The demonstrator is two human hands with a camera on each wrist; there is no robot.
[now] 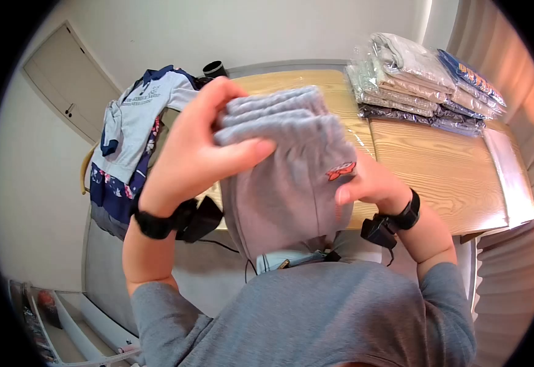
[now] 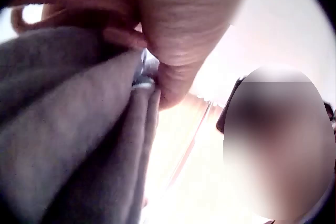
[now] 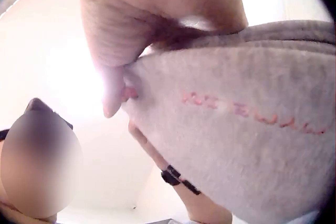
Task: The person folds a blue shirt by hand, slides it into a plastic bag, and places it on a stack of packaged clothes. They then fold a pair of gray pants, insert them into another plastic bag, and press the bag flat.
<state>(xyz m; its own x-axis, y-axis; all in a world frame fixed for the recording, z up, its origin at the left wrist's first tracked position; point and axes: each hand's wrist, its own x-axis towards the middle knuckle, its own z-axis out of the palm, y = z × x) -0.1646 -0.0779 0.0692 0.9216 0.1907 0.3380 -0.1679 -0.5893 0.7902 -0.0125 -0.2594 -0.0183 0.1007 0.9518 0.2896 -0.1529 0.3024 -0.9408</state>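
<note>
Both hands hold up a folded pair of grey sweatpants (image 1: 279,196) in front of the chest, over the table's near edge. Its gathered elastic waistband is at the top, folded in several layers, and a small red motif sits near the right corner. The left hand (image 1: 196,137) grips the upper left corner, thumb across the front and fingers behind. At the right side, the right hand (image 1: 374,180) pinches the edge with its thumb in front; its other fingers are mostly hidden by the cloth. Red lettering shows along the fabric (image 3: 226,150) in the right wrist view.
Clothes in clear plastic bags (image 1: 401,79) are stacked at the back right of the wooden table (image 1: 426,177). A flat clear bag (image 1: 508,171) lies at the right edge. On the left hangs a light blue sweatshirt (image 1: 144,104) over other garments, near a black cup (image 1: 213,68).
</note>
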